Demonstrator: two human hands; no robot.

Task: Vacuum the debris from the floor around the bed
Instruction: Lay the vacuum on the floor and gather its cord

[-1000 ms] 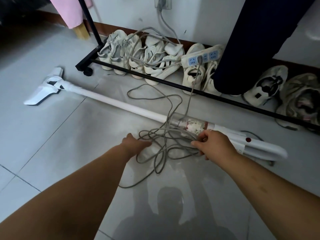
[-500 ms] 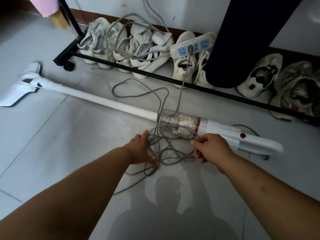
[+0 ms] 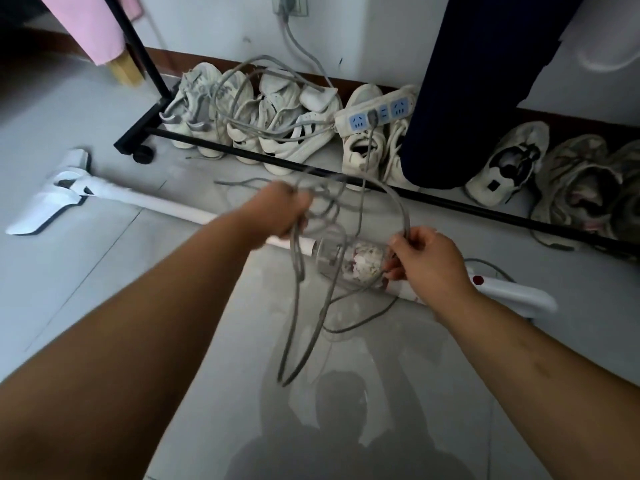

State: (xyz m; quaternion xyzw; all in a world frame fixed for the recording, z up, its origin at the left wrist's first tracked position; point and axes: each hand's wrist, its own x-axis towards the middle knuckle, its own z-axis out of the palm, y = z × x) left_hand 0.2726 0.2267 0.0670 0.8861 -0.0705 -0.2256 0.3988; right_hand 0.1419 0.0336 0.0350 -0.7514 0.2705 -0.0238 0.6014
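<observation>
I have lifted cord (image 3: pixel 297 261) off floor (image 3: pixel 104 278): left hand (image 3: pixel 284 211) grips bunched loops, right hand (image 3: pixel 427 263) pinches one strand. Vacuum (image 3: pixel 162 202) lies flat; untangling precedes vacuuming.

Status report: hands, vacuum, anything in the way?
Left hand grips bunched cord loops; right hand pinches one strand. Vacuum flat on floor, unheld. Cord dangles across its dust cup.

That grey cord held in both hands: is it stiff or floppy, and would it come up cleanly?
Probably floppy: the grey cord sags in loose loops below the left hand and right hand. Likely light, since the right hand holds its part with just a pinch. It may snag, as several loops cross each other above the vacuum.
</observation>
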